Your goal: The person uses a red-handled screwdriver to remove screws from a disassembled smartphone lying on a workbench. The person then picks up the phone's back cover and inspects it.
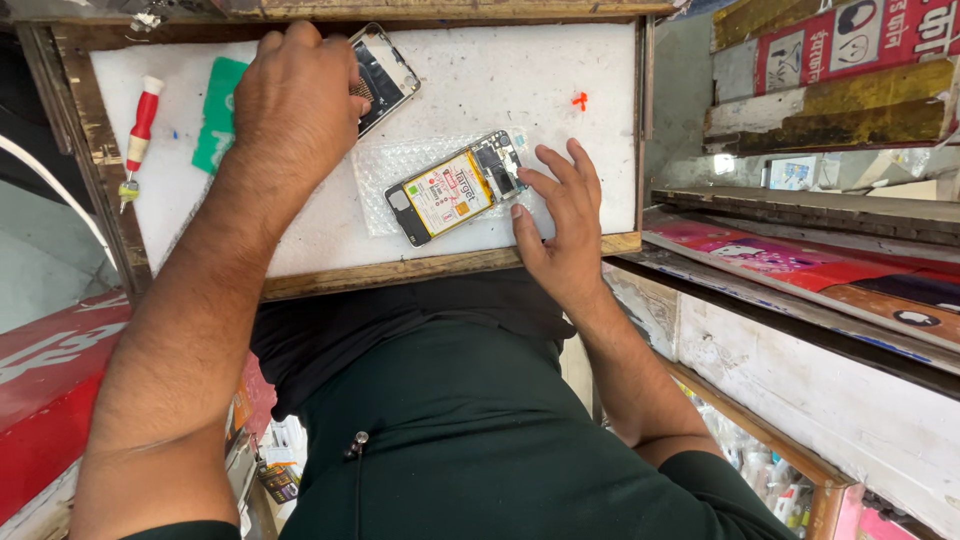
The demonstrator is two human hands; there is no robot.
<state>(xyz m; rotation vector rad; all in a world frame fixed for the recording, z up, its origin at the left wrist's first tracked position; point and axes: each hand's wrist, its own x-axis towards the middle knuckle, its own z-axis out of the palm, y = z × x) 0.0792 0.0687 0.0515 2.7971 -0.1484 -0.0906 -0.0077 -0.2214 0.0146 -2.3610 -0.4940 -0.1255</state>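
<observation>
The person is working on an opened phone [455,188] that is lying on a bubble sheet [385,185] on the white tabletop [560,70], near its front edge. The right hand [560,215] is resting flat beside it, fingers spread, fingertips touching the phone's right end and steadying it. The left hand [295,100] is reaching further back and closing over a detached back cover [385,75], gripping its near end. A red screwdriver [140,125] and a green card [218,112] are lying to the left, well apart from the phone. Judging by this, disassembly is under way, with the cover being handled apart from the body; any work on the exposed parts is calling for a steady body and a tool in hand.
</observation>
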